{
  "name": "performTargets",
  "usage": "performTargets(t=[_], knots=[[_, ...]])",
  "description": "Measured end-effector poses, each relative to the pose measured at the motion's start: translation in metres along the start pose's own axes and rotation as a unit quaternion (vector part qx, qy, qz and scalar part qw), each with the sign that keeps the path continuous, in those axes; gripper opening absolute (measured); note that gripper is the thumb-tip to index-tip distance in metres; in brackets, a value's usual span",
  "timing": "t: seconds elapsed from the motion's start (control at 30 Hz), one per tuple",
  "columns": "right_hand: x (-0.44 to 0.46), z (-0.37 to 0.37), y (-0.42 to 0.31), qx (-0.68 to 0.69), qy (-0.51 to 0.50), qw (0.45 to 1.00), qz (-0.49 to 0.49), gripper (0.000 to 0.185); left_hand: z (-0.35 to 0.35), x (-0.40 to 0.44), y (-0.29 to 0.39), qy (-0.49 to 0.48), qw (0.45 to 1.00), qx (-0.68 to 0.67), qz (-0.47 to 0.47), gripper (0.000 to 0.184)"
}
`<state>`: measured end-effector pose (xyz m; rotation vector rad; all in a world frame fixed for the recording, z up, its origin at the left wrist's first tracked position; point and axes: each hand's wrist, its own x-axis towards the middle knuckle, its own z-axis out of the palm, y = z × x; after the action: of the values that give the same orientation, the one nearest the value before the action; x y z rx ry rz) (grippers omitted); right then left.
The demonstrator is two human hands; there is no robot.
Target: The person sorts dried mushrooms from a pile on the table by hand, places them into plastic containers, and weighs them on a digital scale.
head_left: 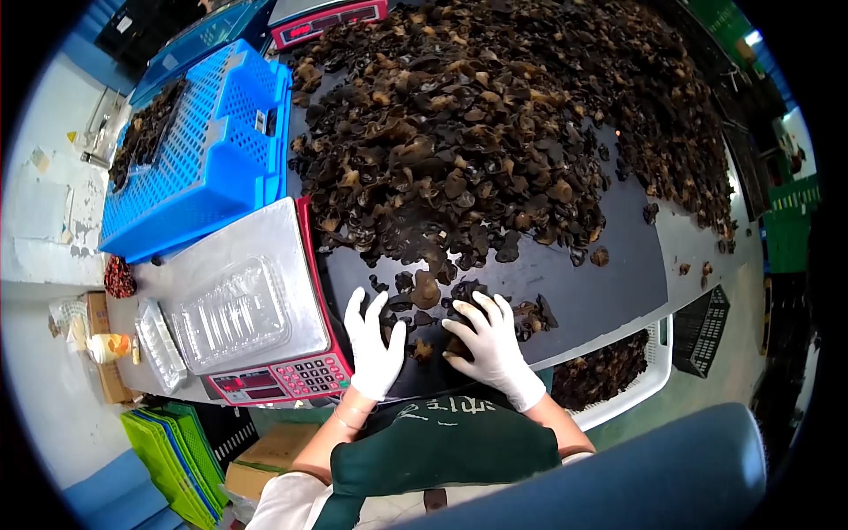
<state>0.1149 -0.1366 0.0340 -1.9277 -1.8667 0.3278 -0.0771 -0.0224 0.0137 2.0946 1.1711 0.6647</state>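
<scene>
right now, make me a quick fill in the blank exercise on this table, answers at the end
Near dark pieces, the left hand and right hand wear ____ gloves.
The clear plastic container on the near scale is closer to the ____ hand.
The perforated basket beyond that scale is ____.

Missing words: white; left; blue.
</scene>
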Motion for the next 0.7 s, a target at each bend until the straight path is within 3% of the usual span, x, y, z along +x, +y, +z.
performTargets(t=[0.13,0.17,0.23,0.33,0.47,0.63,0.7], knots=[[-0.018,-0.039,0.010,0.044,0.062,0.997,0.030,0.059,0.009,0.025,-0.004,0.034,0.999,0.000,-0.026,0.046],[-0.027,-0.040,0.020,0.028,0.118,0.992,0.037,0.066,0.010,0.030,-0.005,0.038,0.998,0.022,-0.033,0.044],[-0.049,-0.035,0.044,0.016,0.165,0.980,0.106,0.075,0.018,0.036,-0.013,0.060,0.996,-0.033,-0.056,0.041],[-0.075,-0.032,0.072,0.002,0.135,0.977,0.167,0.095,0.025,0.042,-0.019,0.053,0.997,-0.038,-0.041,0.042],[-0.071,-0.017,0.073,-0.054,0.052,0.989,0.127,0.111,0.033,0.044,-0.018,0.027,0.999,-0.035,0.028,0.044],[-0.021,-0.003,0.059,-0.027,0.048,0.996,0.065,0.102,0.039,0.046,-0.017,0.002,0.997,-0.011,0.076,0.044],[0.003,-0.019,0.040,-0.027,0.038,0.997,0.062,0.088,0.034,0.046,-0.012,0.001,0.996,0.023,0.082,0.043]])
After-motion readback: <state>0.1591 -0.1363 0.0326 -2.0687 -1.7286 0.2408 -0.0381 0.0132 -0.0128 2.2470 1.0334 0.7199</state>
